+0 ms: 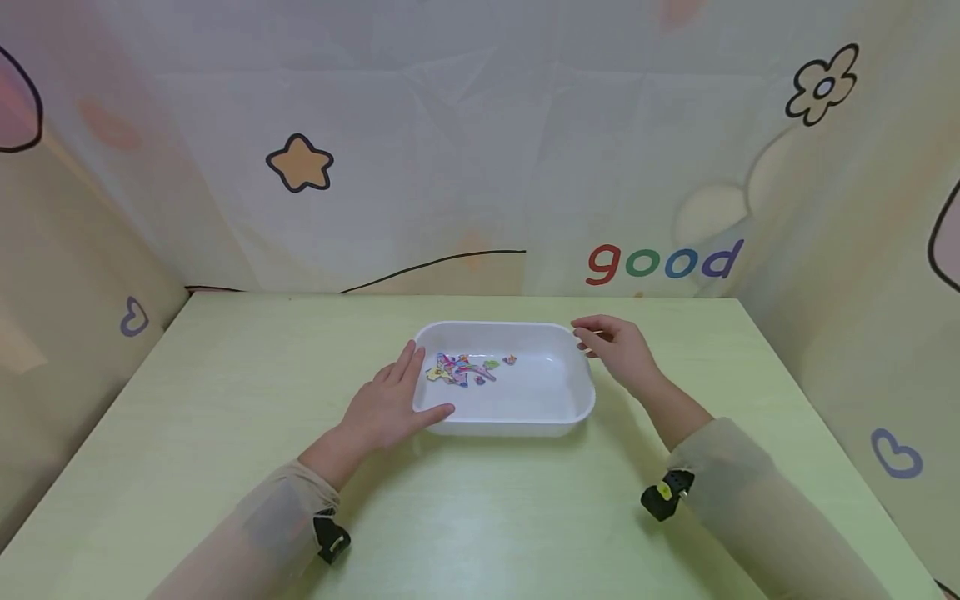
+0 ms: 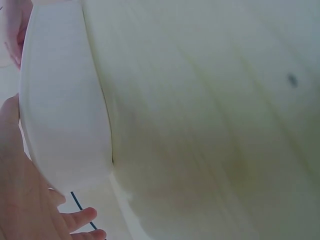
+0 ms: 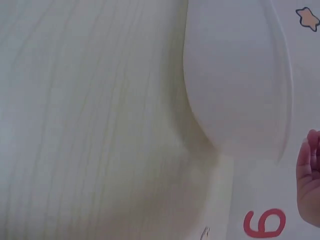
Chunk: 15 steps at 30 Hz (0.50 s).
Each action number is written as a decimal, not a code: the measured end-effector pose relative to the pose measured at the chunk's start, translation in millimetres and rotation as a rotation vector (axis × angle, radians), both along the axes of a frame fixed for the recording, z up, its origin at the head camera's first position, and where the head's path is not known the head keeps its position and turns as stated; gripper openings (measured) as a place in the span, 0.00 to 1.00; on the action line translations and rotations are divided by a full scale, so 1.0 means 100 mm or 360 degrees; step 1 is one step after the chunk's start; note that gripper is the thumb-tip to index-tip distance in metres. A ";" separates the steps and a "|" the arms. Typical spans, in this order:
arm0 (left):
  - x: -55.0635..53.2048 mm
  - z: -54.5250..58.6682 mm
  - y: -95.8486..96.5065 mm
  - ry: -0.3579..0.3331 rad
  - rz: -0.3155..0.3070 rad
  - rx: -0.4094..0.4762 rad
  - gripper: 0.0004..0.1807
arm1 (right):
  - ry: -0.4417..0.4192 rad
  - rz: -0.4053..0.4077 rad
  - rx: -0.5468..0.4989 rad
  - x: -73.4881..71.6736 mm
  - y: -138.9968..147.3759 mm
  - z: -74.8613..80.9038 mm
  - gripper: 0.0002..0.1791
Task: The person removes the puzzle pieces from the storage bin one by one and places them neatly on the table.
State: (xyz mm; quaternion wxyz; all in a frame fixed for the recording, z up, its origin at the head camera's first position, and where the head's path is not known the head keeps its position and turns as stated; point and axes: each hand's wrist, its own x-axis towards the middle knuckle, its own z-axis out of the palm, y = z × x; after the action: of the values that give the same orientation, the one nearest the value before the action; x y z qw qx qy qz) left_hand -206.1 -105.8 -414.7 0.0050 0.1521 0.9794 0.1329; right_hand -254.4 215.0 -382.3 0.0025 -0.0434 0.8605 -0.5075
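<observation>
Colourful pieces (image 1: 459,372): bunched and partly overlapping on the bottom of the white tray (image 1: 536,392), toward its left end; 1 small piece (image 1: 510,360) lies apart, nearer the tray's middle. Judged risk: overlapping edges may catch, so lifting 1 could drag others along. They look thin, so fingertips might skid on the tray's glossy bottom.

Left hand (image 1: 386,408): fingers extended along the tray's left end, thumb over its near rim; touching, not wrapped round. Uneven pressure here could tip or slide the tray and scatter the pieces.

Right hand (image 1: 621,350): fingers loosely curled beside the tray's far right corner, nothing seen in them; cannot tell if they touch the rim. A knock might swivel the tray.

Table (image 1: 480,517): beneath the tray, seemingly smooth; low friction would be the likely cause of slippage.
</observation>
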 end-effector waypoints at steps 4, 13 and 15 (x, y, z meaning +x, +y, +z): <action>-0.01 0.00 -0.01 0.0011 -0.0009 -0.0017 0.55 | -0.0048 0.0073 -0.0003 -0.02 -0.23 0.01 0.17; -0.01 -0.02 -0.02 0.0053 -0.0012 -0.0112 0.56 | -0.0066 0.0130 0.0197 -0.22 -0.58 -0.20 0.14; -0.02 -0.01 -0.01 0.0047 -0.0014 -0.0112 0.56 | -0.0069 0.0144 0.0245 -0.26 -0.61 -0.25 0.14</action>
State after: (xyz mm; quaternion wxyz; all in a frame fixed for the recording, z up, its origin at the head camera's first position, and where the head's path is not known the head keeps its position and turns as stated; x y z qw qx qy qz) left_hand -207.7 -107.1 -415.7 -0.0035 0.1579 0.9828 0.0962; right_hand -280.6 153.8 -407.7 0.0473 -0.0709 0.8939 -0.4400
